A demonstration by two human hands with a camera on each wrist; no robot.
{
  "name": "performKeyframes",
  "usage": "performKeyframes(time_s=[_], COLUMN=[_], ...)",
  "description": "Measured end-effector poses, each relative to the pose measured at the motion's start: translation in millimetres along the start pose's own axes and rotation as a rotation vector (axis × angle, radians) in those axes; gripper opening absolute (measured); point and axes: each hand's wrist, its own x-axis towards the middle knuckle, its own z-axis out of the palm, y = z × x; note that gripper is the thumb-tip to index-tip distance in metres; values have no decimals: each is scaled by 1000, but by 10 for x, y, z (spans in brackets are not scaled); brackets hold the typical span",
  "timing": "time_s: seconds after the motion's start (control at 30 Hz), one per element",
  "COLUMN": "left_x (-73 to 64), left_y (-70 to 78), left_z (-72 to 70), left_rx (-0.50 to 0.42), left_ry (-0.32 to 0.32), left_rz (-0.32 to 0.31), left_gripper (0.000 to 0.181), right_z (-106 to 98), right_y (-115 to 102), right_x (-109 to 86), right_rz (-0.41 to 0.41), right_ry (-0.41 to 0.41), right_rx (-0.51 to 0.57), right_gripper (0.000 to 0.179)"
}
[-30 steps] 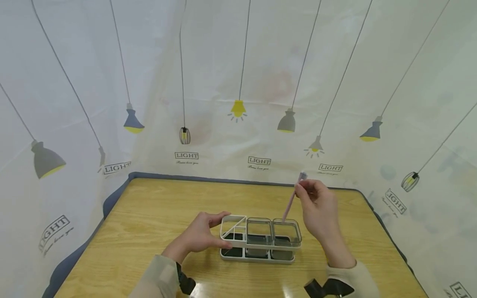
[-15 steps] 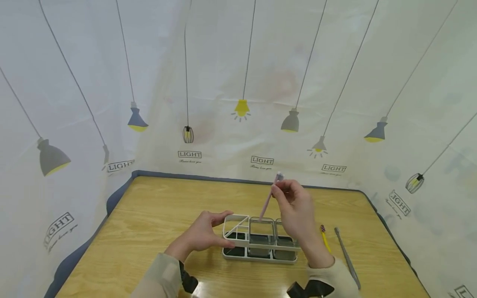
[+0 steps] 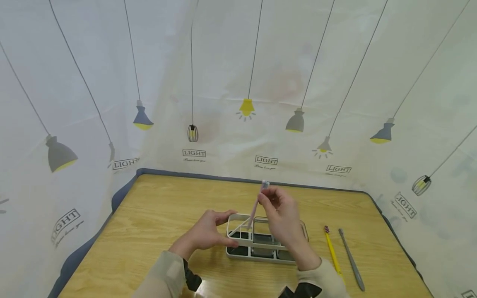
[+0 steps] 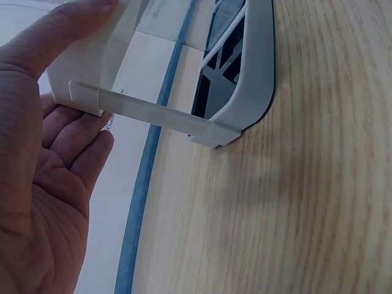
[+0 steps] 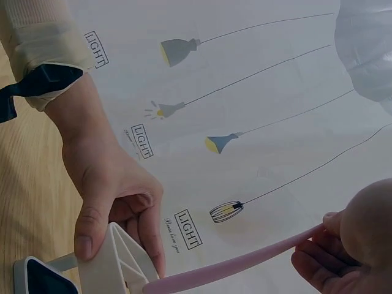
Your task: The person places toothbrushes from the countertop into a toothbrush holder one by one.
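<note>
My left hand (image 3: 206, 231) grips the left end of a two-tier toothbrush holder (image 3: 261, 259), thumb in front and fingers behind. The left wrist view shows the holder's white upper tray (image 4: 76, 76) between thumb and fingers, above its dark-floored base. Between right thumb and fingertips, my right hand (image 3: 286, 217) pinches a pink toothbrush (image 3: 255, 210) near its bristle head, bristles up. The handle slants down to the left, its lower end at the divided left compartment. In the right wrist view, the pink handle's end (image 5: 165, 286) meets the divider's edge; whether it is inside cannot be told.
A yellow toothbrush (image 3: 332, 251) and a grey toothbrush (image 3: 352, 260) lie on the wooden table (image 3: 167, 198) right of the holder. Clear cups sit in its middle and right openings, partly behind my right hand. A lamp-printed sheet (image 3: 223, 62) hangs around the table's back and sides.
My right hand has carried the pink toothbrush left, from over the right cup past the middle one to the divided section. The yellow and grey toothbrushes have come into view. My left hand keeps its grip.
</note>
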Motion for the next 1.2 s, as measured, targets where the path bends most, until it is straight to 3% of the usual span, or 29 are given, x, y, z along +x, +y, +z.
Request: performKeyframes(time_s=[0.37,0.77,1.2], left_x=[-30,-26,-14], left_y=[40,60,32], left_z=[-11,-4,-1], left_rx=[45,31,13], left_ry=[4,4,6], left_rz=[-27,-11,-13], left_gripper=[92,88,83], right_z=[138,269,353], right_y=[169,368,493], right_x=[-86,-204,-253], right_rz=[-37,-17,-19], right_ry=[-56,-139,-155], right_rx=[-77,-113,-181], right_gripper=[4,5,6])
